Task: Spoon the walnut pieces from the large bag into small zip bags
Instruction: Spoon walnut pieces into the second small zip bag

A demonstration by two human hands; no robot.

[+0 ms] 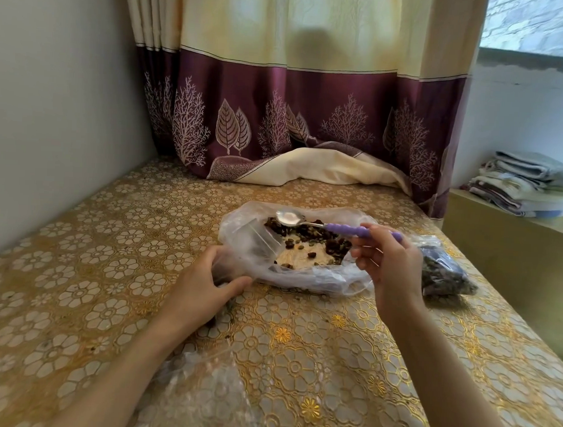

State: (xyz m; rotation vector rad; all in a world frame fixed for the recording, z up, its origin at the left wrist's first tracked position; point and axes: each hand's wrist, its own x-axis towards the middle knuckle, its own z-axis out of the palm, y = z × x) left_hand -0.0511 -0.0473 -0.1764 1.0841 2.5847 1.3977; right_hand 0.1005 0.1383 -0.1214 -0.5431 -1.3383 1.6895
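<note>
The large clear bag (250, 241) lies open at the middle of the table, with dark walnut pieces (333, 244) spread inside it. My right hand (387, 266) holds a spoon (325, 224) by its purple handle; the empty metal bowl hovers over the far side of the bag. My left hand (206, 284) grips a small clear zip bag (226, 269) at the large bag's near-left edge; its contents are hard to make out. A filled small zip bag (445, 272) of walnut pieces lies to the right, behind my right hand.
A gold floral tablecloth (94, 269) covers the table. A purple and cream curtain (293, 126) hangs at the far edge, its hem resting on the table. Empty clear bags (201, 387) lie near the front edge under my left forearm. Folded towels (526, 182) sit on a ledge at right.
</note>
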